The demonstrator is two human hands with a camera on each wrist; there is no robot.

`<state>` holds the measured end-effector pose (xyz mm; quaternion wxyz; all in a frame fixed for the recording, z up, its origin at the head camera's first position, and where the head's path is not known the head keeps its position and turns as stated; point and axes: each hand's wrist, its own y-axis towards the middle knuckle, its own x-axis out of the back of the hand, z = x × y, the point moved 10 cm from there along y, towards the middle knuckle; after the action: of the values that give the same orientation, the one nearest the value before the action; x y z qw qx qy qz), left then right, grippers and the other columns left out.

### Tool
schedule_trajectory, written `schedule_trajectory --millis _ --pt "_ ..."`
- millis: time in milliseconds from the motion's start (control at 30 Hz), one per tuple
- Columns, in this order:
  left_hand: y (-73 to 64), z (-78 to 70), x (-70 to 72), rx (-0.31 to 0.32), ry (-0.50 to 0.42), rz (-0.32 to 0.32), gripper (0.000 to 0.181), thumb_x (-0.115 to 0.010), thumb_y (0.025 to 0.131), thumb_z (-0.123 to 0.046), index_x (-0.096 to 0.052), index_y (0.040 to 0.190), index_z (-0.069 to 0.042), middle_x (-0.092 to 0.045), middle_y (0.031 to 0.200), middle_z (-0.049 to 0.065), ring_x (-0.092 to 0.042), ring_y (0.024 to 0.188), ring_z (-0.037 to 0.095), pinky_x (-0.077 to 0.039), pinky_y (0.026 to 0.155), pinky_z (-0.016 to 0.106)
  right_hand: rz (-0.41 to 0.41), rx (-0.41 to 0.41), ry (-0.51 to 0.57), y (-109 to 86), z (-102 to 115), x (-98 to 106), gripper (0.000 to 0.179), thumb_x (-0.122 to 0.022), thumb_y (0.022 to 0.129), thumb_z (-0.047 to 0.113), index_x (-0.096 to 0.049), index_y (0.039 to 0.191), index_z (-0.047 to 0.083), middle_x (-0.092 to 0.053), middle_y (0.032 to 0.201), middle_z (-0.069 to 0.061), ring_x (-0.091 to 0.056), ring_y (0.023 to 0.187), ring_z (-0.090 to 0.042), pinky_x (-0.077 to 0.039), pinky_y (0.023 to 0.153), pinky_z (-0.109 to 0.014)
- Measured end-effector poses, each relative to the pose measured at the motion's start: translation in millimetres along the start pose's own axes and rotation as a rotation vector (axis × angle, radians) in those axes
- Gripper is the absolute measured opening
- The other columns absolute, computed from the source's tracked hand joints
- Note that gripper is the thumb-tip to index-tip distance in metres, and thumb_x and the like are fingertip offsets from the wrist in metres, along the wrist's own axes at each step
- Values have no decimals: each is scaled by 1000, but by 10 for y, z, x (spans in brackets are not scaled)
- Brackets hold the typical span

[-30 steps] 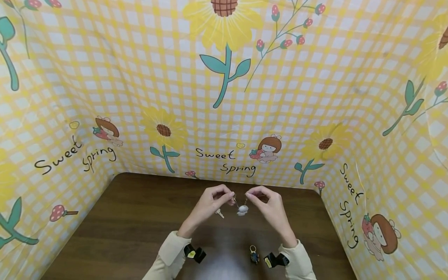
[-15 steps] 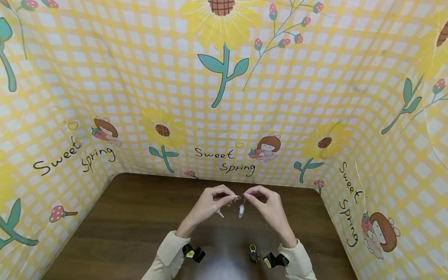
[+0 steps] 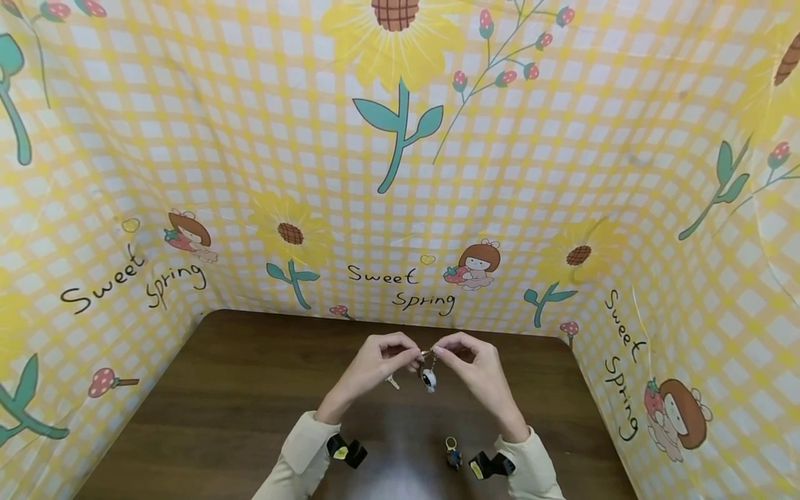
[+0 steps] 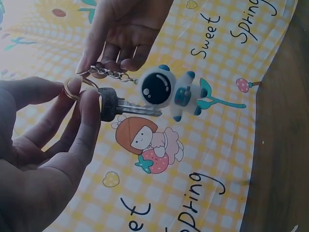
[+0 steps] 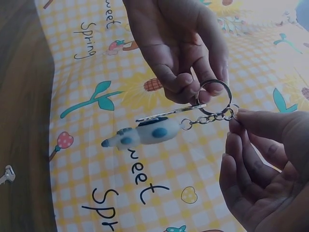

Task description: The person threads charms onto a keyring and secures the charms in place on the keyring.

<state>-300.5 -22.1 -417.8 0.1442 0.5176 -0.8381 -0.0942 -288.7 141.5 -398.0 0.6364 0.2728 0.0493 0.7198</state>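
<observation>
My left hand [image 3: 384,355] pinches a metal key ring [image 4: 72,89] between thumb and fingertips. A key [image 4: 130,107] with a black head is at the ring. My right hand [image 3: 471,357] pinches the end link of a short chain [image 5: 207,117], right at the ring's edge. From that chain hangs a white and blue astronaut charm [image 4: 157,89] with a dark visor, overlapping the key in the left wrist view. In the head view the charm [image 3: 428,380] hangs between both hands, above the table.
A brown wooden table [image 3: 250,417] lies below the hands. A loose key [image 5: 7,175] rests on it beyond the left hand. Another keychain [image 3: 453,453] with a dark blue figure lies near the right wrist. A yellow checked cloth [image 3: 375,229] walls the back and sides.
The right hand has moved slightly left, bringing the chain's end up to the ring. The astronaut charm has swung and turned, so its dark visor now shows. Left hand is nearly still.
</observation>
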Motion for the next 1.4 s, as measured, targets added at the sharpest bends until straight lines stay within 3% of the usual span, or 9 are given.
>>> schedule_trajectory --millis 167,233,400,500,600,767,900,1100,1400 --pt "-21 -46 -6 -45 1 12 12 -69 102 -3 -78 102 6 -71 100 19 -74 86 37 -63 77 33 4 -8 8 -8 2 -8 5 -79 98 14 -80 100 9 -76 92 -1 -68 83 -12 -55 76 -24" --pt "-27 -86 1 -81 32 -3 9 -72 101 -3 -79 100 3 -72 98 16 -74 84 34 -63 74 32 7 -22 12 -7 32 -16 5 -78 98 10 -79 100 6 -77 92 -4 -69 83 -16 -55 75 -25" --pt "-43 -230 -3 -274 226 -51 7 -77 95 0 -81 94 -5 -73 91 3 -69 81 14 -60 72 27 23 -48 69 -8 6 -36 5 -76 99 7 -78 101 3 -76 92 -10 -72 82 -24 -59 75 -29" --pt "-72 -326 -61 -400 345 -38 13 -76 93 6 -79 92 -6 -73 91 0 -67 81 10 -59 72 27 37 -51 102 -12 -38 -46 7 -76 99 11 -78 101 4 -76 92 -10 -73 81 -19 -61 75 -32" --pt "-104 -399 -120 -470 404 -17 16 -75 91 9 -76 91 -7 -70 91 1 -66 81 9 -59 72 26 43 -70 124 -14 -48 -52 9 -76 100 12 -78 101 3 -76 92 -12 -74 80 -18 -62 75 -32" --pt "-139 -464 -164 -522 467 -13 19 -74 89 12 -73 88 -7 -68 91 0 -65 81 7 -58 73 21 39 -99 163 -11 -68 -51 11 -76 100 10 -77 101 -1 -76 91 -14 -75 79 -21 -63 75 -32" --pt "-171 -534 -205 -579 569 -22 20 -75 87 12 -71 86 -7 -67 90 0 -63 82 9 -55 73 19 34 -109 170 -11 -73 -54 10 -76 99 8 -77 99 -2 -77 89 -14 -76 77 -24 -63 73 -33" --pt "-189 -596 -258 -614 668 -21 19 -76 85 12 -70 85 -7 -66 89 0 -62 81 14 -52 71 18 28 -87 159 -11 -58 -68 8 -78 97 5 -78 96 -4 -77 85 -13 -74 71 -16 -63 69 -32" --pt "-220 -640 -338 -680 785 -19 20 -79 82 11 -70 85 -6 -66 85 0 -58 76 14 -47 68 14 50 -42 59 3 -16 -81 4 -78 95 3 -79 92 2 -75 77 -9 -69 64 -13 -52 59 -22"
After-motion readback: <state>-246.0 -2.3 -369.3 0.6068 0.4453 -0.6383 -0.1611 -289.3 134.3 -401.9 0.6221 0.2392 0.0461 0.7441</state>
